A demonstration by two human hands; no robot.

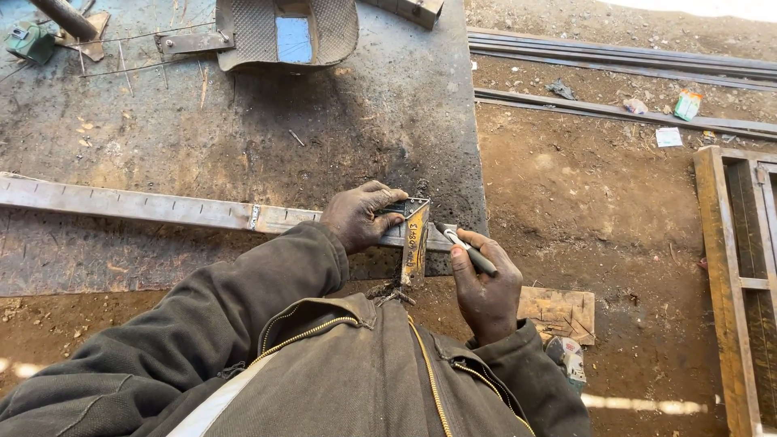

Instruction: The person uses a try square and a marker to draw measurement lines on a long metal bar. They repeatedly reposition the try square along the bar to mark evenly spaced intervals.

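On pitted steel table (388, 105), left hand (360, 217) presses triangular square (415, 243).

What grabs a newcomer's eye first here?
The two grimy hands at centre: the left hand presses a small metal square onto a long flat steel bar, while the right hand holds a marker at its edge. Next, the dark, scarred steel worktable they lie on, with a welding mask at its far edge.
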